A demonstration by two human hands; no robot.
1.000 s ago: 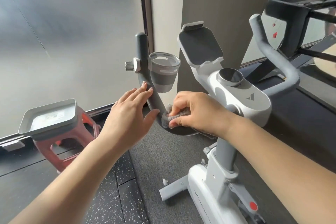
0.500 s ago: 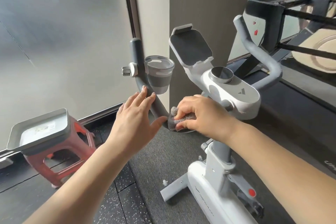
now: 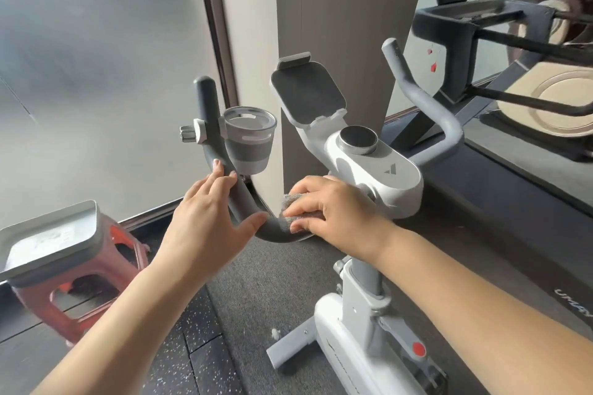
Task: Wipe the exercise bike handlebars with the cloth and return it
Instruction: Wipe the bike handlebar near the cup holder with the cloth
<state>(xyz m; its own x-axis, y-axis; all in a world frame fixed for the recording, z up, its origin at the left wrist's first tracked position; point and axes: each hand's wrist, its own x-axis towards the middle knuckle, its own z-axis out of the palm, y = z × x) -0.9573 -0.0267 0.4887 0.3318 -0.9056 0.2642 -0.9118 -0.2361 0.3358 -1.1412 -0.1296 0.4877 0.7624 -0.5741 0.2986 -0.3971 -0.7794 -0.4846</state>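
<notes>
Grey foam covers the left handlebar [image 3: 224, 170] of a white exercise bike [image 3: 369, 314], and both bare hands work at the low bend of that bar. The left hand [image 3: 208, 221] has its fingers nearly straight, lying along the outer side of the bar where it curves upward, while the thumb reaches across beneath the bend; the hand rests against the bar with a wide spread and does not close round it. The right hand [image 3: 330, 212] has its fingers curled over a small grey cloth [image 3: 293, 204], pressing it onto the bar just beside the bike's white console [image 3: 385, 170]; only a bunched part of the cloth shows between the fingers and above them. The two hands are near one another, with a short stretch of bare bar between the left thumb and the cloth. A grey cup holder [image 3: 250, 141] is clamped to the upright part of the left handlebar, above the left hand. A tilted tablet stand [image 3: 308, 93] rises from the console, and the right handlebar [image 3: 426, 106] curves up on the far side, untouched. At the left edge of the floor stands a red stool [image 3: 80, 285] carrying a grey tray [image 3: 80, 228].
</notes>
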